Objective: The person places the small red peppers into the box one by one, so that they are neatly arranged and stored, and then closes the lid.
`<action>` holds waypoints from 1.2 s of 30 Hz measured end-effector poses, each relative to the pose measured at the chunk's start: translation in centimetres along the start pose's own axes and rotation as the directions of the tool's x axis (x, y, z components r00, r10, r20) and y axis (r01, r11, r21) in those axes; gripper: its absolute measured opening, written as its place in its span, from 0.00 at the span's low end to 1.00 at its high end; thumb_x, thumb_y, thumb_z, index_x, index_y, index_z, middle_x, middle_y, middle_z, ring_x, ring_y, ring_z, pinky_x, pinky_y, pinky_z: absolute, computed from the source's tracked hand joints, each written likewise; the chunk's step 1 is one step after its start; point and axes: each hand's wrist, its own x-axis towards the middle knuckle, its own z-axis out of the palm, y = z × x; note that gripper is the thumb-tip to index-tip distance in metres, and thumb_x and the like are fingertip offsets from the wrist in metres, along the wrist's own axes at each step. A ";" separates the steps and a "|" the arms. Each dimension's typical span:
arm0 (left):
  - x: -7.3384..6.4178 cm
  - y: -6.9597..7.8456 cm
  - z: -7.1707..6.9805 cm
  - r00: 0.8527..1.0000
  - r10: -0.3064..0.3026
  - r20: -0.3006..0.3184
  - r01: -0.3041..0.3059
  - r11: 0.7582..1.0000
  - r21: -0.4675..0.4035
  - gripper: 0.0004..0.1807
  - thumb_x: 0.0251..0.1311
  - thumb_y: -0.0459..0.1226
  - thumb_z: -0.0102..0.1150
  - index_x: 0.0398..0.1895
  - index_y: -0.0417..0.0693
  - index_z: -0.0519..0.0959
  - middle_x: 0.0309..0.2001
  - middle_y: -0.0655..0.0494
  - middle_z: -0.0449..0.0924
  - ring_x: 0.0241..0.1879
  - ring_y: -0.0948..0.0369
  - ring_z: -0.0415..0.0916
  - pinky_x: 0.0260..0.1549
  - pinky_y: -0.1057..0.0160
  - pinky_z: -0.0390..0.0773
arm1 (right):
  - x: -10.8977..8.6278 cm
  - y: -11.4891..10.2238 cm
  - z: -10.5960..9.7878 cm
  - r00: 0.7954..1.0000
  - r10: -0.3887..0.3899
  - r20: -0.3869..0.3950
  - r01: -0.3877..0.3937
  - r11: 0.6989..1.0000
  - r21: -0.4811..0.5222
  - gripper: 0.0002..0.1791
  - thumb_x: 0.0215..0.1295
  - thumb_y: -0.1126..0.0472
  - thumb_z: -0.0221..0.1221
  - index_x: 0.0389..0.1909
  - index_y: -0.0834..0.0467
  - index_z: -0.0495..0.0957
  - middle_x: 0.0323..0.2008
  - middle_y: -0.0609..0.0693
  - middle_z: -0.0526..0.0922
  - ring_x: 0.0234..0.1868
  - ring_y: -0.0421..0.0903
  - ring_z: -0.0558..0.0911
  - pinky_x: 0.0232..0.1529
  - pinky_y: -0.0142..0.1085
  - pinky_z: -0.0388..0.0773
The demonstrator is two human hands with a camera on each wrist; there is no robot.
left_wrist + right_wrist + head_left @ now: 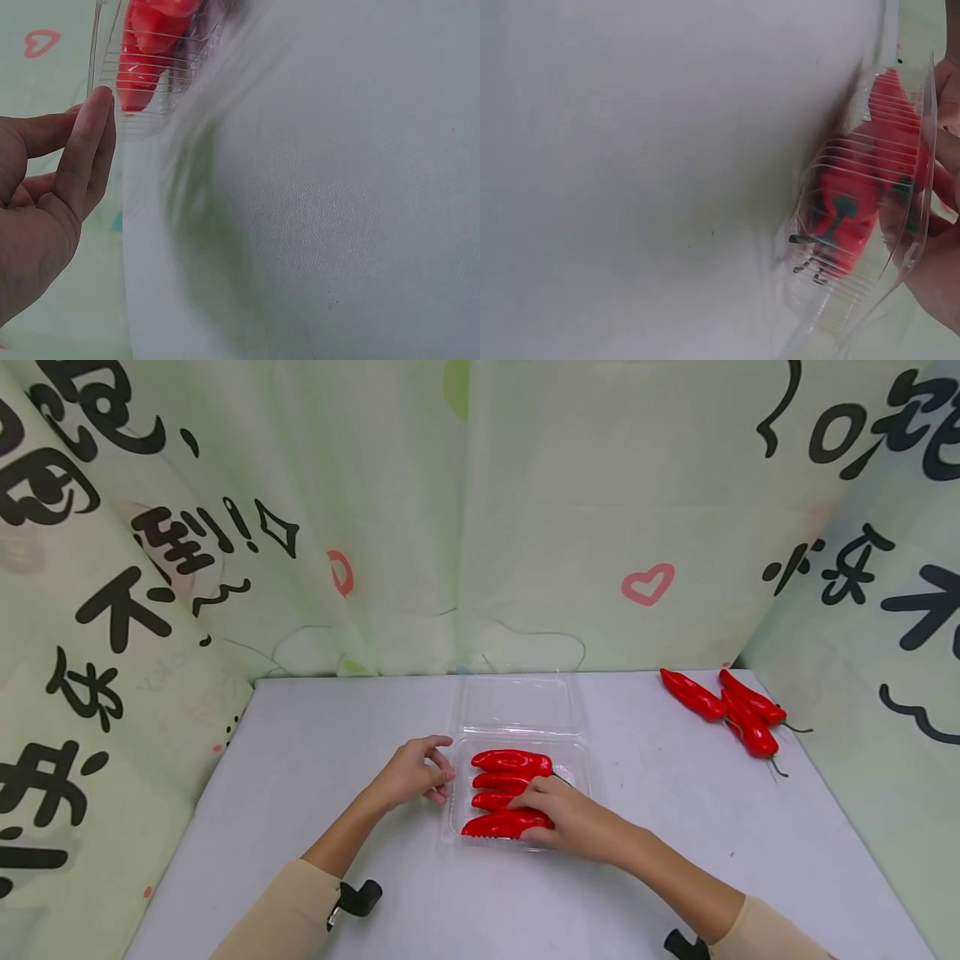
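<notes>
A clear plastic clamshell box [459, 747] lies with its lid [521, 703] folded back. Several red chili peppers lie side by side in it, stems to the right; the farthest pepper [510, 762] shows nearly whole. My right hand [573, 818] reaches in from the right and grips the nearest pepper [491, 825] near its stem end, fingers over it and thumb on the near side. That stem is hidden in the head view. At the left rim is my left hand [416, 772], fingers loosely bent, a fingertip [101, 97] right at the box's edge.
Three more red peppers [693, 696] lie in a loose group at the table's back right. The white table [315, 735] is bordered by printed curtains [555, 527] at the back and both sides.
</notes>
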 end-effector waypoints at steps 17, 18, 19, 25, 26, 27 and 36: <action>-0.1 -0.3 0.2 1.000 0.001 -0.003 -0.001 1.000 0.017 0.34 0.65 0.29 0.66 0.74 0.39 0.67 0.41 0.47 0.80 0.24 0.58 0.83 0.29 0.61 0.89 | -0.5 1.0 -1.1 0.994 -0.066 0.084 0.060 0.995 0.074 0.21 0.65 0.63 0.68 0.60 0.51 0.82 0.55 0.41 0.81 0.56 0.40 0.77 0.54 0.34 0.82; -0.1 -0.3 0.2 1.000 0.001 -0.004 -0.001 1.000 0.017 0.34 0.65 0.29 0.66 0.74 0.39 0.67 0.41 0.47 0.80 0.24 0.58 0.83 0.29 0.61 0.89 | -0.5 1.1 -1.1 0.994 -0.070 0.079 0.064 0.995 0.077 0.21 0.65 0.63 0.68 0.59 0.50 0.83 0.55 0.41 0.81 0.56 0.40 0.77 0.54 0.34 0.82; -0.1 -0.3 0.2 1.000 0.003 -0.003 -0.003 1.000 0.019 0.34 0.65 0.29 0.66 0.74 0.39 0.67 0.41 0.47 0.80 0.24 0.58 0.83 0.29 0.61 0.89 | -0.5 1.2 -1.0 0.995 -0.074 0.072 0.068 0.995 0.078 0.21 0.65 0.63 0.69 0.59 0.50 0.83 0.54 0.41 0.81 0.55 0.40 0.77 0.53 0.33 0.83; 0.0 -0.4 0.1 1.000 0.006 -0.006 -0.006 1.000 0.015 0.33 0.65 0.28 0.65 0.73 0.38 0.67 0.41 0.46 0.80 0.23 0.58 0.83 0.28 0.61 0.89 | -0.6 1.7 -0.8 0.995 -0.093 0.046 0.089 0.992 0.090 0.22 0.63 0.61 0.71 0.58 0.50 0.84 0.51 0.41 0.81 0.52 0.40 0.77 0.49 0.31 0.83; 0.0 -0.4 0.1 1.000 0.004 -0.007 -0.004 1.000 0.014 0.33 0.65 0.28 0.65 0.73 0.38 0.67 0.41 0.46 0.80 0.23 0.58 0.83 0.28 0.61 0.89 | -0.5 1.7 -0.8 0.995 -0.089 0.047 0.084 0.992 0.097 0.22 0.62 0.61 0.72 0.58 0.50 0.84 0.51 0.42 0.82 0.52 0.40 0.77 0.48 0.30 0.83; 0.0 -0.4 0.1 1.000 0.003 -0.008 -0.003 1.000 0.014 0.33 0.65 0.28 0.66 0.73 0.38 0.67 0.41 0.47 0.80 0.23 0.58 0.83 0.28 0.61 0.89 | -0.5 1.7 -0.8 0.995 -0.083 0.050 0.077 0.991 0.107 0.22 0.62 0.61 0.72 0.58 0.50 0.84 0.51 0.42 0.82 0.51 0.40 0.77 0.47 0.30 0.83; 0.1 -0.3 0.1 1.000 0.019 -0.003 -0.019 1.000 -0.016 0.33 0.65 0.26 0.64 0.73 0.37 0.67 0.40 0.46 0.80 0.23 0.59 0.83 0.28 0.60 0.89 | -0.3 2.2 -0.9 0.996 -0.040 0.074 0.024 0.977 0.212 0.23 0.59 0.61 0.74 0.56 0.49 0.84 0.48 0.41 0.82 0.43 0.36 0.79 0.43 0.28 0.84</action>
